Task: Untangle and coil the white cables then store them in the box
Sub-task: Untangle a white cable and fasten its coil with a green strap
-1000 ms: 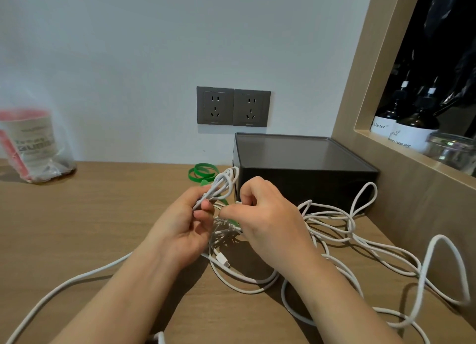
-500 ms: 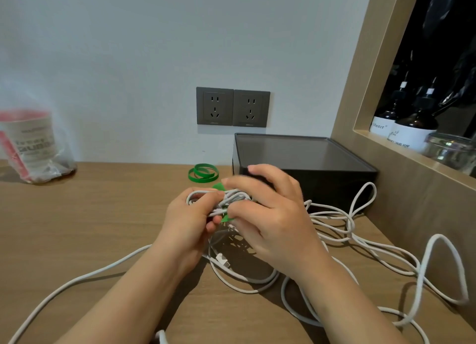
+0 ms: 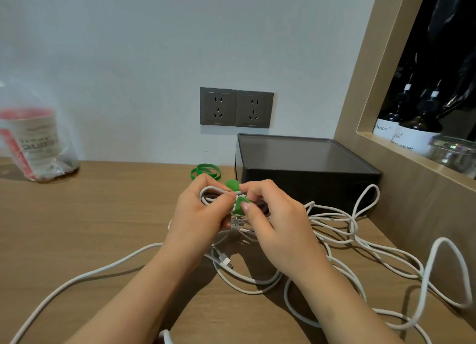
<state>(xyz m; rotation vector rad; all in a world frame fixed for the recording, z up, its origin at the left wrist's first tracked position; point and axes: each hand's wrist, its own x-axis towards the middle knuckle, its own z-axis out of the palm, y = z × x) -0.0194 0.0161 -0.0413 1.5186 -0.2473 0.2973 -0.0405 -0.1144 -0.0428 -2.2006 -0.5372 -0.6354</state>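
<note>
Pinching a small coiled bundle of white cable [image 3: 210,193] from both sides, the left hand [image 3: 198,220] and right hand [image 3: 280,230] hold it above the tabletop [image 3: 103,215], just in front of the black box [image 3: 304,161]. The left grip curls round the coil's left loops. The right grip pinches the green tie [image 3: 240,206] wrapped about the coil's middle, thumb pressed on it, one tie end poking up between the hands. Half a second ago the right fingers arched over the bundle and hid most of the tie; now more of the green band shows. Loose white cables [image 3: 360,243] sprawl in smooth round loops over the wood-grain surface. The box is rectangular, with a flat, matt top.
</note>
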